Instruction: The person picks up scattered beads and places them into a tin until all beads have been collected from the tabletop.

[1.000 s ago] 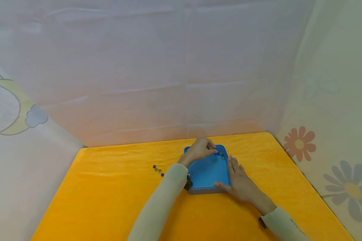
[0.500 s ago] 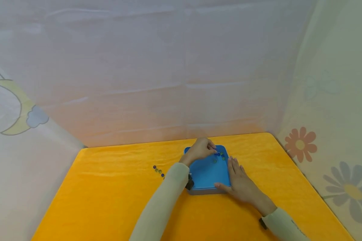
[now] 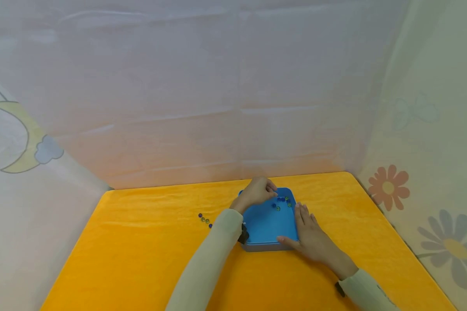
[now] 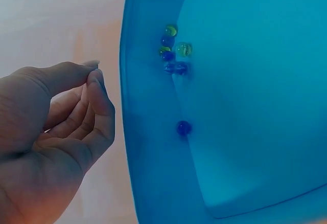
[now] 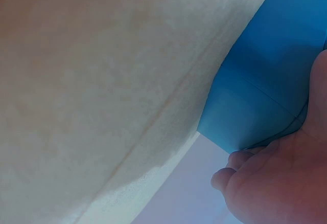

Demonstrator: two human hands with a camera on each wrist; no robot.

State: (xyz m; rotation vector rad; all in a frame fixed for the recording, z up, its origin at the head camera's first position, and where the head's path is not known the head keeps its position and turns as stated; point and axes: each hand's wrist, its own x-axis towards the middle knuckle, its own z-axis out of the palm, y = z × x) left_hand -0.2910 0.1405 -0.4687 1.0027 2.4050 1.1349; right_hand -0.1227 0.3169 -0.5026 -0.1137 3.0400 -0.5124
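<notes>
My left hand [image 3: 258, 191] is over the far left part of a blue rectangular box [image 3: 266, 229]. In the left wrist view its thumb and index fingertips meet, with nothing showing between them, and the other fingers are curled. One dark blue marble [image 4: 183, 128] lies by itself on the box floor near that hand. Several blue and yellow-green glass marbles [image 4: 184, 49] cluster farther along the same wall. My right hand [image 3: 310, 237] rests with straight fingers along the box's right side, the thumb at the near right corner.
Several blue and yellowish marbles [image 3: 203, 219] lie in a short line on the orange cloth [image 3: 140, 259], left of the box and beside the left sleeve [image 3: 210, 259]. A pale fabric wall [image 3: 179, 108] rises behind the table's far edge.
A blue marble now shows on the box floor below my left fingertips, which have drawn slightly left. The right hand stays in place against the box.
</notes>
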